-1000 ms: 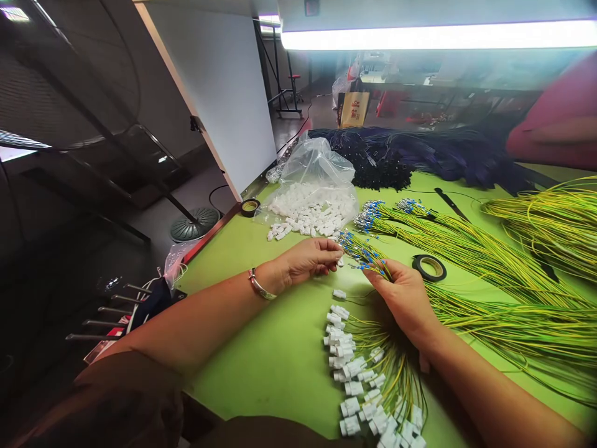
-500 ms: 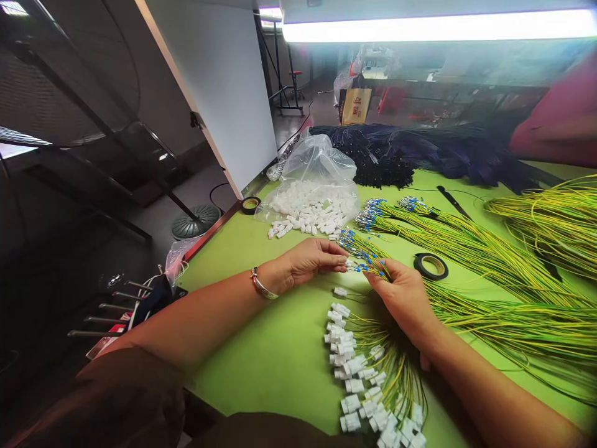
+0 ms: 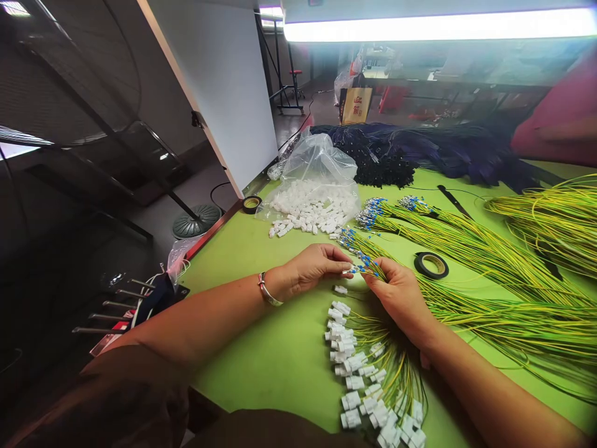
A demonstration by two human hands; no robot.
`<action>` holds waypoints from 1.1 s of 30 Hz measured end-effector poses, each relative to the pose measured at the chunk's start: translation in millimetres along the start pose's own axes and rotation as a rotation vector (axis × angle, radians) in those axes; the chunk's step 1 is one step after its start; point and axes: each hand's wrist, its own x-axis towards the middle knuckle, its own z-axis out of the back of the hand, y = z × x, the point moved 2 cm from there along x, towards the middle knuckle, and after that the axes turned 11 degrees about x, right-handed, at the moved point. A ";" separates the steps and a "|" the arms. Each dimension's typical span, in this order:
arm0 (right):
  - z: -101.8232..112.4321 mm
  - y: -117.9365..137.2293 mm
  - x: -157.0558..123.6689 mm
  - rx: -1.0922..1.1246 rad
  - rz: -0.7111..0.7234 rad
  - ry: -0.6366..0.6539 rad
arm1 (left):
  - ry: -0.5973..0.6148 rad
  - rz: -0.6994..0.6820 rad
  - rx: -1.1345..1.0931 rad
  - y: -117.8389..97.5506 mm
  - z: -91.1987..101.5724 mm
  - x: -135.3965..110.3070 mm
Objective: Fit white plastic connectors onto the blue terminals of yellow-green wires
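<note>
My left hand (image 3: 317,267) pinches a small white connector housing (image 3: 348,269) between thumb and fingers. Facing it, my right hand (image 3: 396,289) is closed around a few yellow-green wires (image 3: 381,272) whose blue-and-silver terminals (image 3: 366,266) point toward the housing. The two meet closely; whether a terminal sits inside the housing I cannot tell. Below my hands, several white connectors (image 3: 353,382) on yellow-green wires lie fanned out on the green table (image 3: 261,367). A single connector (image 3: 340,290) rests just under my left fingertips.
Behind my hands, a clear plastic bag (image 3: 319,162) spills loose white housings (image 3: 308,218). Bundled yellow-green wires (image 3: 504,261) stretch to the right, with a black tape roll (image 3: 431,266) among them. Dark wires with black connectors (image 3: 387,168) lie at the back. Another person's pink sleeve (image 3: 559,118) shows at right.
My left hand has shifted slightly right with the white housing, closer to the terminals. My right hand has moved slightly left and keeps its hold on the wires.
</note>
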 end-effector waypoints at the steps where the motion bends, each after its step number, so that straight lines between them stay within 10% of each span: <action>1: -0.3 0.2 0.2 -0.007 0.007 0.007 | 0.008 -0.001 0.005 1.1 -0.7 -0.1; 22: -2.2 -5.3 0.8 -0.071 0.021 0.078 | 0.003 -0.083 0.014 4.2 2.5 5.3; 33: 10.0 -8.3 4.7 0.245 -0.220 -0.046 | 0.509 -0.335 0.977 -20.1 -5.0 -19.2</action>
